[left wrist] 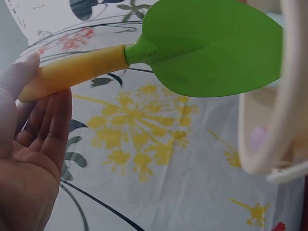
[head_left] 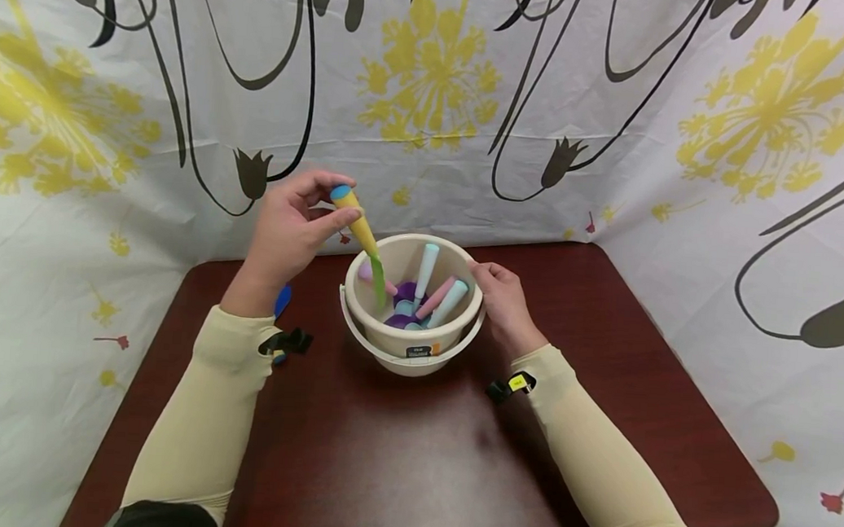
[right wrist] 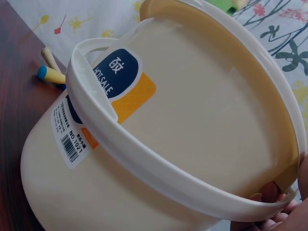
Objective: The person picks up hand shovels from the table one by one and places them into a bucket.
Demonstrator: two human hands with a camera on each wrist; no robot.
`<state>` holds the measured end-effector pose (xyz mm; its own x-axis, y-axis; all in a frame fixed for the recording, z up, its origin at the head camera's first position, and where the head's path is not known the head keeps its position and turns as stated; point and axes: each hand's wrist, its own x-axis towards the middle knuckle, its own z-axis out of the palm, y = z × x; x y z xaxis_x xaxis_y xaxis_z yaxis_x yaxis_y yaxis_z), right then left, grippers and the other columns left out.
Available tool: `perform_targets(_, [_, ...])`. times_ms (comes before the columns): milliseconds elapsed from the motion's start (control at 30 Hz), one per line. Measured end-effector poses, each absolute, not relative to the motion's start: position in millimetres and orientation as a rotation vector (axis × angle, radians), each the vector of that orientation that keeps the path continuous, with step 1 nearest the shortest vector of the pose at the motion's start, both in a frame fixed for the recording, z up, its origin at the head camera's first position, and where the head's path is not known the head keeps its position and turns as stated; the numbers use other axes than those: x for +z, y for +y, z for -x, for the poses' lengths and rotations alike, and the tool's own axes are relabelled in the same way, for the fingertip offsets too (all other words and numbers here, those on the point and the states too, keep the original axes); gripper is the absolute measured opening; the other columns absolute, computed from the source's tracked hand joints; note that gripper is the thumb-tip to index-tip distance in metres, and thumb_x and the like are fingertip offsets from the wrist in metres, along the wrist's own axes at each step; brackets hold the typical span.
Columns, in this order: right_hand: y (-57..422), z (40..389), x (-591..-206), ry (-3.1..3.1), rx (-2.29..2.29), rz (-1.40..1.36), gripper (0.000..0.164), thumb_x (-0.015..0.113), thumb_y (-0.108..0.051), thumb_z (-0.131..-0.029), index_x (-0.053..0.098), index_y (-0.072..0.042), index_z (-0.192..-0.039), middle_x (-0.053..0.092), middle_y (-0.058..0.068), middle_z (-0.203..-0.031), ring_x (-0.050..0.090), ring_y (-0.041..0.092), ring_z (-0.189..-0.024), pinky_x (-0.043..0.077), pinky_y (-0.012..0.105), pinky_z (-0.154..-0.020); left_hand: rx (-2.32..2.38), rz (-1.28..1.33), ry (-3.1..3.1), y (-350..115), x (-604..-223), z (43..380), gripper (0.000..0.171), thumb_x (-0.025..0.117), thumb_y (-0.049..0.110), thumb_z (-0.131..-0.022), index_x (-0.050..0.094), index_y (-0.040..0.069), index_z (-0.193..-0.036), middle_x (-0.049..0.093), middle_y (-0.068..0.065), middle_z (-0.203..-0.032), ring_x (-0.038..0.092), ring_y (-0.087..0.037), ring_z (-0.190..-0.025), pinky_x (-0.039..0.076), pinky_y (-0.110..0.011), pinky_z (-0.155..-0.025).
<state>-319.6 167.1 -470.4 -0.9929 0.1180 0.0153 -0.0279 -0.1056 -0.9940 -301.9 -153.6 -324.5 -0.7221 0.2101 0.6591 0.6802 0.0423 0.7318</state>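
Observation:
My left hand (head_left: 285, 225) pinches the yellow handle of a toy shovel (head_left: 361, 228) near its blue end. The shovel's green heart-shaped blade (left wrist: 207, 48) points down into a cream bucket (head_left: 387, 337), overlapping its inside in the head view. At the bucket's right rim, my right hand (head_left: 505, 304) grips the edge between thumb and fingers. Inside the bucket lie several toy tools: light blue handles (head_left: 427, 265), pink handles (head_left: 436, 297) and purple pieces (head_left: 399, 321). The bucket's carrying handle (head_left: 368, 345) hangs down along the front.
The bucket stands on a dark red-brown table (head_left: 364, 464). A blue toy piece (head_left: 283, 299) lies left of it, partly hidden by my left wrist. In the right wrist view, a yellow handle with a blue end (right wrist: 44, 73) shows behind the bucket. Flower-patterned cloth (head_left: 428, 182) hangs around the table.

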Motion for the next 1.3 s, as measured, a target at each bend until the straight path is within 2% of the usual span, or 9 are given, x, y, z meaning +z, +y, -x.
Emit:
perform_targets(100, [167, 320, -471, -2.035, 2.264, 0.107, 0.033, 0.07, -0.033, -0.109, 0.068, -0.002, -0.096, 0.069, 0.008, -0.104, 0.07, 0.011, -0.084, 0.06, 0.024, -0.071, -1.741, 0.877, -1.982, -152, -333, 306, 0.031, 0.081, -0.009, -0.096, 0.073, -0.008, -0.126, 0.072, -0.009, -0.113, 0.074, -0.019, -0.092, 0.063, -0.028, -0.071])
perform_targets(333, [167, 320, -471, -2.023, 2.274, 0.099, 0.031, 0.069, -0.032, -0.109, 0.068, -0.003, -0.097, 0.069, 0.007, -0.102, 0.07, 0.01, -0.083, 0.061, 0.025, -0.073, -1.653, 0.811, -2.124, -153, -357, 312, 0.028, 0.085, 0.002, -0.097, 0.075, -0.003, -0.123, 0.065, -0.008, -0.113, 0.073, -0.017, -0.104, 0.062, -0.024, -0.086])
perform_targets(600, [166, 321, -470, -2.01, 2.294, 0.103, 0.032, 0.07, -0.031, -0.109, 0.067, -0.001, -0.099, 0.068, 0.006, -0.1, 0.07, 0.01, -0.082, 0.06, 0.023, -0.072, -1.602, 0.826, -2.218, -154, -379, 315, 0.025, 0.084, 0.004, -0.099, 0.075, -0.001, -0.122, 0.063, -0.011, -0.114, 0.072, -0.018, -0.105, 0.062, -0.024, -0.088])
perform_targets(867, [166, 321, -471, -2.008, 2.297, 0.1, 0.032, 0.07, -0.031, -0.11, 0.067, -0.001, -0.099, 0.068, 0.006, -0.099, 0.07, 0.01, -0.082, 0.06, 0.023, -0.071, -1.604, 0.851, -2.284, -153, -395, 313, 0.028, 0.083, 0.002, -0.098, 0.074, -0.006, -0.123, 0.063, -0.014, -0.116, 0.073, -0.023, -0.101, 0.062, -0.025, -0.089])
perform_targets(967, [166, 321, -471, -1.997, 2.307, 0.101, 0.032, 0.07, -0.031, -0.11, 0.067, -0.001, -0.099, 0.068, 0.007, -0.1, 0.07, 0.01, -0.082, 0.061, 0.024, -0.073, -1.553, 0.869, -2.316, -152, -399, 312, 0.028, 0.084, 0.004, -0.099, 0.076, -0.003, -0.124, 0.064, -0.013, -0.118, 0.073, -0.024, -0.103, 0.061, -0.024, -0.091])
perform_targets(1133, [165, 321, -470, -2.0, 2.303, 0.104, 0.032, 0.07, -0.032, -0.11, 0.067, -0.001, -0.1, 0.067, 0.007, -0.101, 0.07, 0.01, -0.083, 0.062, 0.025, -0.074, -1.447, 0.916, -2.37, -146, -404, 311, 0.028, 0.085, 0.003, -0.098, 0.077, 0.004, -0.124, 0.066, -0.01, -0.12, 0.071, -0.024, -0.106, 0.063, -0.031, -0.091])
perform_targets(1300, [165, 320, -470, -2.018, 2.298, 0.108, 0.035, 0.07, -0.033, -0.11, 0.066, 0.001, -0.102, 0.067, 0.008, -0.101, 0.07, 0.01, -0.082, 0.061, 0.023, -0.072, -1.357, 0.952, -2.421, -139, -407, 311, 0.03, 0.085, 0.002, -0.097, 0.077, 0.005, -0.125, 0.068, -0.009, -0.121, 0.07, -0.025, -0.109, 0.064, -0.039, -0.094])
